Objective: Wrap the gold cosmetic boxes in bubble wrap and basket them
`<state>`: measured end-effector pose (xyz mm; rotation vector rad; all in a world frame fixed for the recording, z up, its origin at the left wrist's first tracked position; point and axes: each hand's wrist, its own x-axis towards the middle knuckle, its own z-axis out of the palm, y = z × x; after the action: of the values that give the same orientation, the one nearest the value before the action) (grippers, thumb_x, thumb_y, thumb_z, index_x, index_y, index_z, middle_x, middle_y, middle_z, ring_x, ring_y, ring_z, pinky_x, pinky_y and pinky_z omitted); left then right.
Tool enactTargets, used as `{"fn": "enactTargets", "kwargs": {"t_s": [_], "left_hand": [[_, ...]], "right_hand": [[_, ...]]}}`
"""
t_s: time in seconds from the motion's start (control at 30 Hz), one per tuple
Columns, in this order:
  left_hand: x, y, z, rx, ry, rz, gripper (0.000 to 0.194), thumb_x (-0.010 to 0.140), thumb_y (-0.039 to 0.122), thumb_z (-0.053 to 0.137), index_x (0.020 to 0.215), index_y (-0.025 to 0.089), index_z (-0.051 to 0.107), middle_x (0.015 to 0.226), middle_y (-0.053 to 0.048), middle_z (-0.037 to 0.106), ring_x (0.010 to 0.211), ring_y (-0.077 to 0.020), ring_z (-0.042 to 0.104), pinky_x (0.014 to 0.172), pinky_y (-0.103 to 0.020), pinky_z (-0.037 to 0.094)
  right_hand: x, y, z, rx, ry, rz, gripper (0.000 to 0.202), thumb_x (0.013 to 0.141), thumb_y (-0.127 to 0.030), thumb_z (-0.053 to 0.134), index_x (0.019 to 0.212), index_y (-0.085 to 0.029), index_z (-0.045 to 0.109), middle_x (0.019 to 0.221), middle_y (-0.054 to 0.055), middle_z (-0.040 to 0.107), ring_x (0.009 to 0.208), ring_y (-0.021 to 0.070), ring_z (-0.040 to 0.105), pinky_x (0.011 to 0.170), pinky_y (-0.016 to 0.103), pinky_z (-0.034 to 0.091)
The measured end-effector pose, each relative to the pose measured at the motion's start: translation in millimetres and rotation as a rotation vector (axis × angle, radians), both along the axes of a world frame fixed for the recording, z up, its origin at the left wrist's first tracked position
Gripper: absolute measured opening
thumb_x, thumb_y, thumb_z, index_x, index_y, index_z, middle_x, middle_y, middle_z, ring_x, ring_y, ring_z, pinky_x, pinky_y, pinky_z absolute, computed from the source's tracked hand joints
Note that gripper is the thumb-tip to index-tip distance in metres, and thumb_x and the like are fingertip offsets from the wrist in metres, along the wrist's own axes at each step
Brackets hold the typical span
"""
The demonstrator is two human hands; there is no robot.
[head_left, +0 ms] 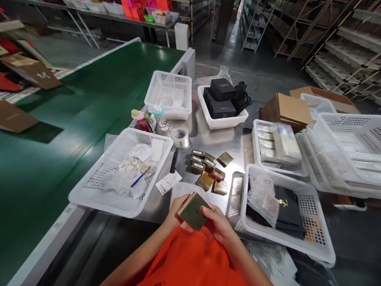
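A small gold box is held between my two hands, tilted close to my body at the table's front edge. My left hand grips its left side. My right hand holds its right side, the thumb pressed on the top face. Just beyond lie several small gold boxes in a loose cluster, some with white labels; one reddish box is among them. Bubble wrap lies flat behind my hands. A printed slip and a black cutter are left of the cluster.
A white basket with papers and a blue pen stands left. Behind are tape, bottles and a tray of black boxes. At right, a basket holds black packaging and bubble wrap. A green conveyor runs along the left.
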<state>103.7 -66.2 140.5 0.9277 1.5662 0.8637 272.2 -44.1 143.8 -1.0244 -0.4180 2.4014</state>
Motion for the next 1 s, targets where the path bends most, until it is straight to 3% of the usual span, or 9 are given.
{"fn": "enactTargets", "kwargs": {"t_s": [0.1, 0.17, 0.27, 0.4, 0.5, 0.63, 0.73, 0.9, 1.0], "left_hand": [[-5, -1, -1.6, 0.028, -0.039, 0.059, 0.026, 0.074, 0.044, 0.055, 0.074, 0.018, 0.06, 0.07, -0.003, 0.066, 0.068, -0.0184, 0.06, 0.066, -0.029, 0.048], [-9, -6, -2.4, 0.051, 0.047, 0.091, 0.028, 0.08, 0.045, 0.052, 0.078, 0.019, 0.061, 0.068, -0.001, 0.064, 0.064, -0.0172, 0.059, 0.064, -0.028, 0.047], [-9, -16, -1.0, 0.13, 0.316, 0.118, 0.026, 0.086, 0.041, 0.047, 0.086, 0.02, 0.063, 0.074, -0.003, 0.068, 0.069, -0.0188, 0.061, 0.068, -0.03, 0.048], [5, -22, 2.9, 0.255, 0.507, 0.116, 0.026, 0.089, 0.038, 0.044, 0.089, 0.021, 0.064, 0.086, -0.007, 0.071, 0.079, -0.0209, 0.066, 0.075, -0.032, 0.05], [15, -18, 4.8, 0.319, 0.537, 0.147, 0.025, 0.089, 0.039, 0.045, 0.089, 0.021, 0.063, 0.085, -0.008, 0.071, 0.08, -0.0209, 0.066, 0.075, -0.031, 0.051], [17, -7, 7.3, 0.245, 0.501, 0.272, 0.024, 0.09, 0.036, 0.042, 0.09, 0.02, 0.06, 0.083, -0.006, 0.07, 0.076, -0.0199, 0.064, 0.072, -0.03, 0.049], [15, -2, 7.7, 0.223, 0.468, 0.275, 0.023, 0.089, 0.036, 0.042, 0.09, 0.02, 0.058, 0.081, -0.005, 0.069, 0.076, -0.0197, 0.063, 0.073, -0.031, 0.047], [9, 2, 2.0, 0.143, 0.453, 0.391, 0.024, 0.091, 0.039, 0.039, 0.089, 0.021, 0.056, 0.075, -0.001, 0.064, 0.069, -0.0178, 0.059, 0.065, -0.028, 0.044], [6, 1, 1.8, 0.178, 0.476, 0.277, 0.028, 0.092, 0.042, 0.042, 0.076, 0.021, 0.053, 0.062, 0.002, 0.055, 0.058, -0.0149, 0.052, 0.058, -0.026, 0.039]], "right_hand": [[7, 6, -3.9, 0.007, -0.09, -0.045, 0.043, 0.057, -0.045, 0.091, 0.078, -0.015, 0.069, 0.069, 0.0, 0.067, 0.061, 0.0124, 0.059, 0.061, 0.025, 0.046], [13, 11, -6.2, 0.123, -0.193, -0.042, 0.041, 0.059, -0.046, 0.089, 0.077, -0.016, 0.069, 0.069, 0.0, 0.067, 0.062, 0.0135, 0.058, 0.062, 0.026, 0.046], [18, 14, -7.2, 0.497, -0.431, 0.015, 0.031, 0.07, -0.046, 0.079, 0.08, -0.017, 0.07, 0.073, 0.002, 0.068, 0.068, 0.0162, 0.059, 0.065, 0.029, 0.047], [14, 4, -2.9, 1.077, -0.849, 0.086, 0.028, 0.076, -0.031, 0.067, 0.103, -0.021, 0.071, 0.114, 0.01, 0.07, 0.098, 0.0248, 0.064, 0.082, 0.035, 0.05], [10, -2, 1.7, 1.355, -1.001, 0.198, 0.03, 0.078, -0.022, 0.061, 0.106, -0.022, 0.069, 0.11, 0.009, 0.07, 0.094, 0.0228, 0.064, 0.077, 0.031, 0.05], [14, 4, 5.1, 1.541, -1.049, 0.257, 0.027, 0.079, -0.022, 0.061, 0.106, -0.02, 0.069, 0.092, 0.006, 0.067, 0.08, 0.0191, 0.062, 0.064, 0.026, 0.044], [21, 13, 6.7, 1.666, -1.066, 0.267, 0.035, 0.077, -0.023, 0.063, 0.112, -0.021, 0.068, 0.089, 0.005, 0.064, 0.079, 0.0188, 0.059, 0.064, 0.026, 0.042], [24, 24, 10.5, 1.68, -0.958, 0.341, 0.026, 0.083, -0.028, 0.061, 0.106, -0.021, 0.07, 0.087, 0.004, 0.06, 0.079, 0.017, 0.057, 0.065, 0.026, 0.041], [22, 23, 10.3, 1.688, -1.0, 0.419, 0.028, 0.081, -0.026, 0.064, 0.108, -0.021, 0.069, 0.091, 0.006, 0.062, 0.083, 0.0187, 0.056, 0.065, 0.026, 0.04]]}}
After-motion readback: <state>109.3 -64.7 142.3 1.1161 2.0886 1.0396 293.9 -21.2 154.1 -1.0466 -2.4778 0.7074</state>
